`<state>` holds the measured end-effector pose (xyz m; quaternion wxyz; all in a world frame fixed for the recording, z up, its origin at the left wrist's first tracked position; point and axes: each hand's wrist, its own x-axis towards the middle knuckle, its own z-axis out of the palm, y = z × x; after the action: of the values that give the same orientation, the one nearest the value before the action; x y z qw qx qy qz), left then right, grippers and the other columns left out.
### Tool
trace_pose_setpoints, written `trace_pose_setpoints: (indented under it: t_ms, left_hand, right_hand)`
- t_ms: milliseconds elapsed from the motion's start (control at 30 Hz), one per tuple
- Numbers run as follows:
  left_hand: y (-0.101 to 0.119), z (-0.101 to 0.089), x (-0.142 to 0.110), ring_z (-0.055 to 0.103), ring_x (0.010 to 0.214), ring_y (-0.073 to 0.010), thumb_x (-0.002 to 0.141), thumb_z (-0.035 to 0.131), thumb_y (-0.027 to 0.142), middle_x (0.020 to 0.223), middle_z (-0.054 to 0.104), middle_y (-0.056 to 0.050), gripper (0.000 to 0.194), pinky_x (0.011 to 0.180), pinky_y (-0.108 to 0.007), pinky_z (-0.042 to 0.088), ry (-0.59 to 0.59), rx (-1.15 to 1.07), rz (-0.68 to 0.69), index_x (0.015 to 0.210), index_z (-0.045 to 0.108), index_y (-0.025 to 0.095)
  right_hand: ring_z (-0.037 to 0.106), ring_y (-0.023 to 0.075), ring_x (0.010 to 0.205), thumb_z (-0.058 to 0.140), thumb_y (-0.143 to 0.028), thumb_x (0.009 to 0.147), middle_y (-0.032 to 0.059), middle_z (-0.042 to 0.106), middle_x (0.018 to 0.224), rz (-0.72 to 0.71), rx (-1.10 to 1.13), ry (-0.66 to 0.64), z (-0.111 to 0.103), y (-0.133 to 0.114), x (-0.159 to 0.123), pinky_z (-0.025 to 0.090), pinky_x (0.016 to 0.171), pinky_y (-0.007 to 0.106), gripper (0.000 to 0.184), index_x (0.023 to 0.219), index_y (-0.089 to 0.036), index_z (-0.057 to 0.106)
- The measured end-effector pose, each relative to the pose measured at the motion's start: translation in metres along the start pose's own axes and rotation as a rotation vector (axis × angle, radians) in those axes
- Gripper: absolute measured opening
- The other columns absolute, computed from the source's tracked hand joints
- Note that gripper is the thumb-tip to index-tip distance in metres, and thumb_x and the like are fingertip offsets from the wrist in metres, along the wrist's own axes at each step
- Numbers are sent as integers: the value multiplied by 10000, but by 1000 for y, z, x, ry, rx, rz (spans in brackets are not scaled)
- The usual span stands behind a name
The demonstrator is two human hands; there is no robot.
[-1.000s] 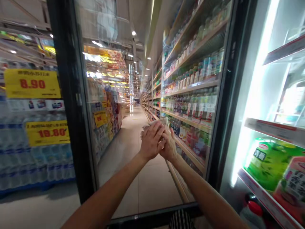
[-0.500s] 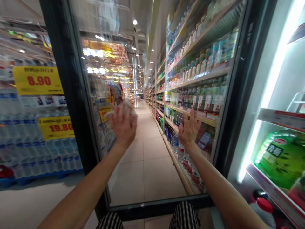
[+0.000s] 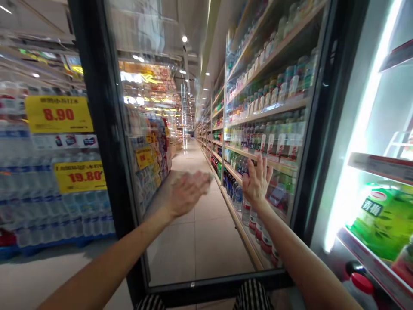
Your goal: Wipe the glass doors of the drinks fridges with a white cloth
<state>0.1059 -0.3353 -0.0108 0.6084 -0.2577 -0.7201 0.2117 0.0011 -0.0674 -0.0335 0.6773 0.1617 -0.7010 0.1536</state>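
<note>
In front of me stands a black-framed glass door, seen from its inner side. My left hand is over the middle of the pane, blurred by motion. A pale, crumpled cloth shows at its fingers, mostly hidden under the hand. My right hand lies farther right with its fingers spread, flat toward the glass, holding nothing. Whether the right palm presses fully on the pane I cannot tell.
On the right is a lit cooler shelf with green packs and a red-capped bottle. Bottled water stacks with yellow price signs stand left. Through the glass show an aisle floor and shelves of bottles.
The hands were together at the centre, then parted. My right hand went right and stayed there. My left hand went left with the cloth, then swept back rightward and slightly down.
</note>
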Motion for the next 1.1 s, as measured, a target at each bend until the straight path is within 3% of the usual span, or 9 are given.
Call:
trace_pose_setpoints:
  t_ms: [100, 233, 267, 367, 433, 633, 833, 1000, 1100]
  left_hand:
    - [-6, 2, 4, 191, 1366, -137, 869, 457, 259, 1411, 380, 11, 458, 1146, -371, 149, -58, -24, 43, 1319, 384, 290]
    - [-24, 1, 20, 127, 1381, -254, 884, 429, 288, 1468, 260, -80, 477, 1111, -538, 80, 168, 74, -584, 1348, 351, 209]
    - [-19, 2, 23, 119, 1383, -252, 884, 429, 288, 1462, 278, -77, 473, 1109, -542, 73, 140, 71, -541, 1345, 355, 212]
    - [6, 9, 28, 136, 1383, -166, 877, 445, 291, 1409, 386, 9, 421, 1144, -441, 82, -45, -9, 38, 1296, 413, 284]
    - [10, 11, 37, 157, 1374, -115, 880, 440, 292, 1384, 417, 64, 388, 1152, -367, 113, -60, -36, 265, 1267, 435, 321]
    - [-17, 10, 76, 78, 1389, -210, 910, 370, 270, 1459, 282, -86, 437, 1116, -522, 107, 181, 92, -406, 1335, 354, 170]
    - [10, 16, 69, 233, 1353, -130, 873, 451, 283, 1387, 418, 25, 425, 1136, -375, 171, -117, -67, 235, 1295, 403, 302]
    - [-21, 9, 87, 161, 1378, -219, 889, 394, 319, 1448, 315, -26, 455, 1118, -490, 139, 139, 22, -452, 1340, 358, 274]
    - [-7, 12, 82, 277, 1338, -184, 885, 386, 340, 1386, 419, 8, 402, 1100, -444, 222, 46, -99, -281, 1283, 435, 303]
  right_hand:
    - [204, 263, 1374, 397, -276, 855, 132, 298, 1460, -17, 10, 2, -1, 1, -1, 194, 1078, 505, 497, 1347, -208, 386]
    - [202, 269, 1374, 390, -276, 854, 144, 300, 1457, -7, 11, 5, -2, 0, -2, 194, 1077, 515, 495, 1343, -192, 393]
    - [203, 272, 1373, 391, -279, 855, 148, 305, 1453, -6, 13, 8, -2, 0, -2, 194, 1076, 519, 494, 1340, -188, 398]
    - [207, 274, 1371, 394, -280, 855, 152, 318, 1447, -17, 29, 10, -2, 0, -2, 198, 1074, 524, 492, 1338, -186, 400]
    - [214, 268, 1370, 397, -272, 854, 140, 318, 1449, -31, 39, 12, -2, 2, -2, 207, 1073, 521, 492, 1341, -201, 395]
    - [214, 265, 1371, 401, -247, 844, 134, 314, 1453, -21, 49, 22, -1, 3, -4, 202, 1074, 524, 496, 1338, -205, 398]
    - [228, 261, 1366, 401, -239, 847, 144, 355, 1428, -40, 61, 20, 0, 4, -5, 209, 1073, 520, 485, 1330, -192, 406]
    - [194, 249, 1377, 391, -239, 854, 151, 366, 1417, -35, 54, 16, -1, 3, -7, 196, 1078, 513, 485, 1335, -173, 394]
    - [178, 248, 1380, 377, -256, 857, 148, 366, 1414, -42, 40, -28, -3, 6, -5, 191, 1076, 512, 484, 1334, -173, 394]
